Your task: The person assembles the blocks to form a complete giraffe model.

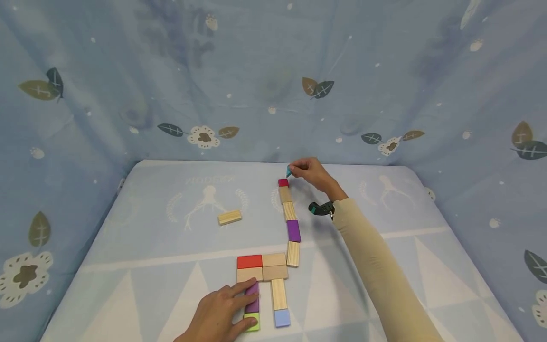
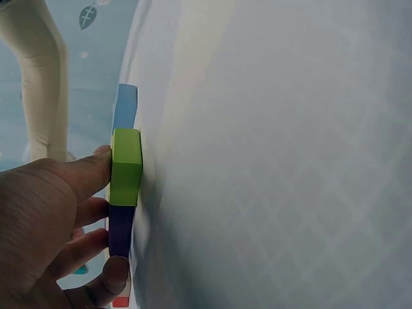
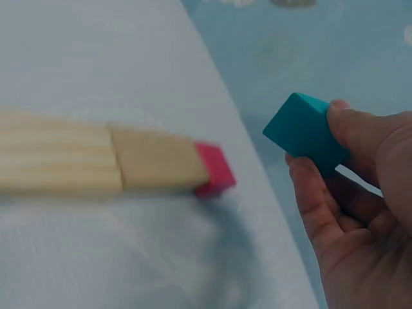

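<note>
In the head view my right hand (image 1: 313,173) is at the far end of the block row, pinching a teal triangular block (image 3: 306,132) between thumb and fingers. Just short of it, the small red block (image 1: 283,182) ends a curving row of natural wood blocks and one purple block (image 1: 293,231). Near the front, the extended fingers of my left hand (image 1: 222,306) rest on a purple block (image 1: 252,304) and a lime green block (image 2: 126,167). Beyond those fingers, a bright red block (image 1: 249,261) lies against several plain wood blocks (image 1: 274,272).
A loose wood block (image 1: 230,217) lies left of the row. A light blue block (image 1: 282,318) meets the end of a wood block (image 1: 279,294) beside the left hand. Patterned cloth (image 1: 273,85) hangs behind the table's back edge. A dark band (image 1: 321,209) circles the right wrist.
</note>
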Action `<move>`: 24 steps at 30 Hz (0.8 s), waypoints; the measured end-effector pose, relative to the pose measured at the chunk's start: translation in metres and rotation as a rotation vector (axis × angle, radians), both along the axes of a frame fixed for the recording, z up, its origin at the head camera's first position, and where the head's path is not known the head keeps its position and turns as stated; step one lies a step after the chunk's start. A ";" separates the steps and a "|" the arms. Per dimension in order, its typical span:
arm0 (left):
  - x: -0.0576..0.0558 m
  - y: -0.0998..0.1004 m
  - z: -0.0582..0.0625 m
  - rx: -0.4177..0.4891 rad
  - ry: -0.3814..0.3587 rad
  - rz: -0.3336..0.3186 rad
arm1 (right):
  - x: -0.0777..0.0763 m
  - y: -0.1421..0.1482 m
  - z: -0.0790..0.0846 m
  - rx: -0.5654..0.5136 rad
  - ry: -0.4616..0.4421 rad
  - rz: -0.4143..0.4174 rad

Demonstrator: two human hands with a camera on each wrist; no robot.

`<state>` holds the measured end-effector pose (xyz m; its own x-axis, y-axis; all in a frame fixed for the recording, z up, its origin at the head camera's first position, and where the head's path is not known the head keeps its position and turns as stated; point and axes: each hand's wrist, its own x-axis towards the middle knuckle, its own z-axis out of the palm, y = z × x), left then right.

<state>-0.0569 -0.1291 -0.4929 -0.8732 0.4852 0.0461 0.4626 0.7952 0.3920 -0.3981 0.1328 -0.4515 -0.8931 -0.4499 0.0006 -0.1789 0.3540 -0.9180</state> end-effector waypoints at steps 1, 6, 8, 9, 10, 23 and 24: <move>0.000 0.000 0.000 -0.001 -0.004 0.000 | -0.001 0.002 -0.003 0.035 0.004 -0.012; 0.000 -0.001 0.000 0.002 -0.010 -0.001 | -0.005 0.008 -0.016 0.167 -0.016 -0.089; 0.000 -0.001 0.000 0.004 -0.005 -0.001 | -0.005 0.008 -0.019 0.212 -0.023 -0.105; 0.000 -0.001 0.000 0.005 -0.003 -0.001 | -0.006 0.008 -0.021 0.232 -0.023 -0.108; 0.000 -0.001 0.000 0.007 0.000 0.000 | -0.006 0.008 -0.022 0.245 -0.023 -0.109; 0.001 0.000 -0.001 0.017 -0.002 0.003 | -0.006 0.002 -0.030 0.263 -0.007 -0.109; 0.001 0.000 -0.001 0.014 -0.005 0.004 | -0.006 0.002 -0.030 0.262 -0.011 -0.112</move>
<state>-0.0559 -0.1294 -0.4938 -0.8755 0.4809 0.0482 0.4572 0.7916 0.4054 -0.4044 0.1344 -0.4819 -0.9366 -0.3319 -0.1125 -0.1159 0.5964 -0.7942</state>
